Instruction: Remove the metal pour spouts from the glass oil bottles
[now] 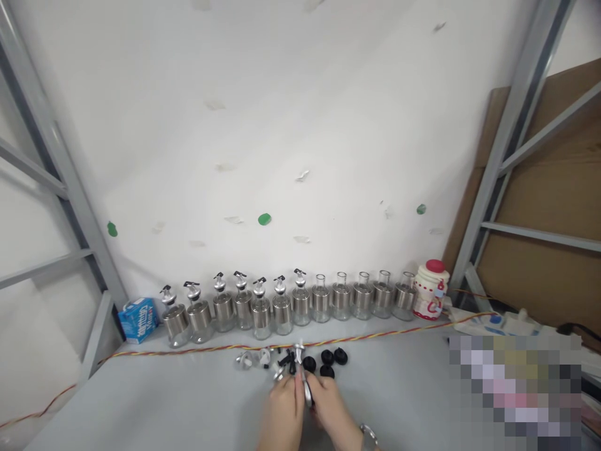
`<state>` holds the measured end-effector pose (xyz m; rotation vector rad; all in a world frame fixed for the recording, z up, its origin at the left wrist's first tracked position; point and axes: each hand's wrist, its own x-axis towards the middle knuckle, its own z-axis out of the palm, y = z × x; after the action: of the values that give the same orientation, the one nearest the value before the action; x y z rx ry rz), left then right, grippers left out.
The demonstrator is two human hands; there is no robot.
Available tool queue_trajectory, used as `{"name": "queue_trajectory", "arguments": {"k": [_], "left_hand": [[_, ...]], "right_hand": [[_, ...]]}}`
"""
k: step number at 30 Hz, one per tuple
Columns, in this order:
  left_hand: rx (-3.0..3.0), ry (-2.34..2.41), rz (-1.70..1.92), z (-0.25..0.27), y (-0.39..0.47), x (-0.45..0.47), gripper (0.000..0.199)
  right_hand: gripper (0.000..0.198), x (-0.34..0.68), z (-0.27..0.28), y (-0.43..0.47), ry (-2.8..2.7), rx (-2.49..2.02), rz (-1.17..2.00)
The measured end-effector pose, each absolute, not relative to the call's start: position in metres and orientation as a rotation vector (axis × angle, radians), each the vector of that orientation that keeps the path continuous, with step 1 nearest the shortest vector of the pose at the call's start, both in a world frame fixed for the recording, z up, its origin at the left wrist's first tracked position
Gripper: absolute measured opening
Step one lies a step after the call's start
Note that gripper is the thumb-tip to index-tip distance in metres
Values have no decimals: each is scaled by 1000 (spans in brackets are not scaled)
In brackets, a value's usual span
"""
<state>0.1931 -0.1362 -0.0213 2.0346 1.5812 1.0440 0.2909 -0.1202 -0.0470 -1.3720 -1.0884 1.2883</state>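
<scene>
At the bottom centre my left hand (283,406) and my right hand (331,404) are close together, fingers closed around a small silver pourer top (307,392). Part of it is hidden by the fingers. Just beyond my fingertips stands another shiny silver pourer part (299,352). Black round stoppers (327,357) lie to the right of it, and small black levers (288,361) to its left. Farther left are silver-and-clear pourer pieces (245,359). A row of glass bottles with metal bands (282,307) lines the wall; those on the left carry pourer tops, those on the right have bare necks.
A red-and-yellow twisted cord (225,347) crosses the grey table (154,401) before the bottles. A blue box (139,321) stands at the left end, a white jar with red lid (429,291) at the right. Beyond it lies a white power strip (511,322). Metal posts (488,163) flank the table.
</scene>
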Motion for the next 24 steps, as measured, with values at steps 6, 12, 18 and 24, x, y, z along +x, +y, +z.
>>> {"name": "queue_trajectory", "arguments": {"k": [6,12,18,24], "left_hand": [[1798,1493,998,-17,-137,196,57],[1705,1470,887,-19,-136,197,61],[2410,1528,847,-12,-144,187,34],[2231,1616,530,-12,-141,189,30]], "right_hand": [[45,299,-27,-135,-1424,-1302,931],[38,302,-15,-137,-1522,-1209,824],[36,301,-11,-130,-960,-1357,1773],[39,305,-14,-131,-860,-1355,1859]]}}
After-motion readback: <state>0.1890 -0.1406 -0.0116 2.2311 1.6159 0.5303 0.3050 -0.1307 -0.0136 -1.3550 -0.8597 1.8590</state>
